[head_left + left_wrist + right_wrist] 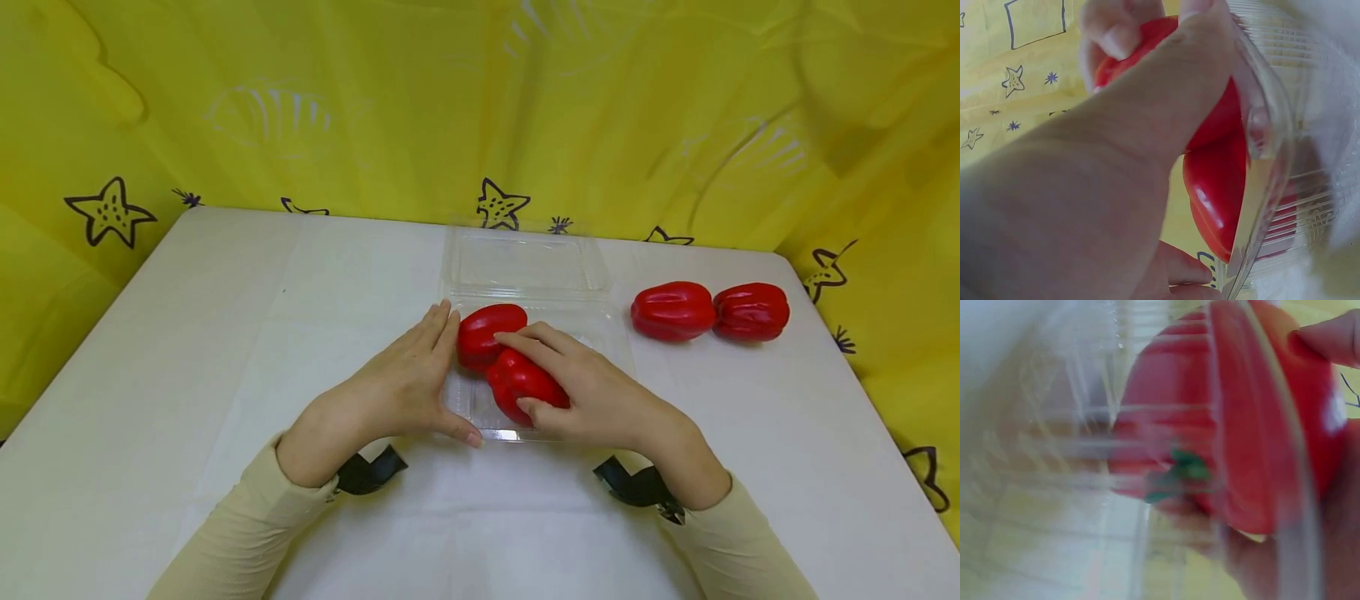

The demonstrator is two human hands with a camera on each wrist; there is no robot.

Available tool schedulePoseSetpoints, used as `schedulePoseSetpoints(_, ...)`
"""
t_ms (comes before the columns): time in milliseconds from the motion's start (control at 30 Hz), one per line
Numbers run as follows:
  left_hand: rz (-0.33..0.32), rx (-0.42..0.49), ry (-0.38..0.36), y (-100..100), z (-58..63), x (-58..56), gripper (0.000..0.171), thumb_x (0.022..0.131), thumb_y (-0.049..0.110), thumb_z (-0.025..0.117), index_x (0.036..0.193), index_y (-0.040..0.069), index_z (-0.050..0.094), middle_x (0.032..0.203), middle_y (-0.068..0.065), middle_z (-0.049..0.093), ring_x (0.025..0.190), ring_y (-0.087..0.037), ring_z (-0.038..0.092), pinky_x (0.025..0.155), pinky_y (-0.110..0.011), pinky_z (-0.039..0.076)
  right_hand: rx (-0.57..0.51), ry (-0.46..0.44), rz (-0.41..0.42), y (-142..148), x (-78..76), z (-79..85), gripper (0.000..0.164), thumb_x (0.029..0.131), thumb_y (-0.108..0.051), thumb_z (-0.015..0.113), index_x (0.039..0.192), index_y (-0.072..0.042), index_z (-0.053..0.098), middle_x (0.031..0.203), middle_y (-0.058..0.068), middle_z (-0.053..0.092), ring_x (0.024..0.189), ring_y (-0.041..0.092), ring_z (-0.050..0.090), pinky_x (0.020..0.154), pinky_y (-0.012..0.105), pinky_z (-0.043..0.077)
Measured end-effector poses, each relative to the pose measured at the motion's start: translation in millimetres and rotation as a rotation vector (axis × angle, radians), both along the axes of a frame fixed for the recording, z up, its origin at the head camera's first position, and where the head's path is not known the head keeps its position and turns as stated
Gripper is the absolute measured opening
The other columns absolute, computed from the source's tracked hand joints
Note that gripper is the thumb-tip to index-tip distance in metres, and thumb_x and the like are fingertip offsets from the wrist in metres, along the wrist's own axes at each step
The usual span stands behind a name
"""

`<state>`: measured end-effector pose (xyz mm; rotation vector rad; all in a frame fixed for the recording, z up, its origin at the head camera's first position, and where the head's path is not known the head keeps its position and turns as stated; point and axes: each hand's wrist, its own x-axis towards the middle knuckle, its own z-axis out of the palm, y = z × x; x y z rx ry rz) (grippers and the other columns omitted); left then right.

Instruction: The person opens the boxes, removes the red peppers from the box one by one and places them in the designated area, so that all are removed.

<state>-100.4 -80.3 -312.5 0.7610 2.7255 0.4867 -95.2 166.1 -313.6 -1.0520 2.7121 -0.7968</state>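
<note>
A clear plastic clamshell box lies in front of me, its lid folded back flat. My right hand grips a red bell pepper inside the near part of the box. In the right wrist view, this pepper's green stem shows through the clear wall. Against its far left side lies another red bell pepper, also in the box. My left hand stands along the box's left edge, fingers straight and thumb spread toward the front rim. The left wrist view shows red pepper surface behind the rim.
Two more red peppers, one beside the other, lie end to end on the white table to the right of the box. A yellow patterned curtain hangs behind the table and along its sides.
</note>
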Motion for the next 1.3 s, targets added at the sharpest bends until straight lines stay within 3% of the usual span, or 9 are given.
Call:
schedulePoseSetpoints(300,-0.002,-0.012,-0.001,1,0.1,0.2,0.135,0.063,0.067,0.083,0.156,-0.005,0.015,0.165,-0.023,0.009,0.154,-0.038,0.008,0.123,-0.047,0.024,0.008,-0.029,-0.031,9,3.7,12.9,0.064,0.088,-0.026,0.067,0.148,-0.027,0.044,0.142,-0.003,0.052,0.123,0.018,0.051,0.092,0.039,0.056)
schedulePoseSetpoints(467,0.002,-0.014,-0.010,0,0.2,0.4,0.136,0.063,0.067,0.082,0.156,-0.005,0.015,0.166,-0.022,0.007,0.155,-0.037,0.007,0.123,-0.047,0.022,0.004,0.031,-0.040,12,3.9,16.5,0.061,0.085,-0.027,0.071,0.143,-0.026,0.048,0.134,-0.005,0.055,0.119,0.013,0.052,0.089,0.036,0.056)
schedulePoseSetpoints(733,0.003,-0.013,-0.016,0,0.4,0.2,0.136,0.063,0.066,0.083,0.156,-0.005,0.014,0.166,-0.023,0.007,0.155,-0.037,0.006,0.124,-0.047,0.021,0.008,0.160,-0.058,20,4.8,23.3,0.060,0.083,-0.026,0.075,0.138,-0.018,0.053,0.134,0.000,0.055,0.122,0.017,0.051,0.091,0.039,0.056)
schedulePoseSetpoints(1300,0.002,-0.012,-0.019,0,0.3,0.8,0.137,0.063,0.067,0.082,0.156,-0.005,0.013,0.166,-0.023,0.005,0.155,-0.037,0.005,0.124,-0.047,0.020,-0.020,0.308,-0.226,53,10.0,45.8,0.063,0.076,-0.013,0.081,0.134,-0.011,0.056,0.128,0.004,0.057,0.117,0.022,0.052,0.079,0.047,0.060)
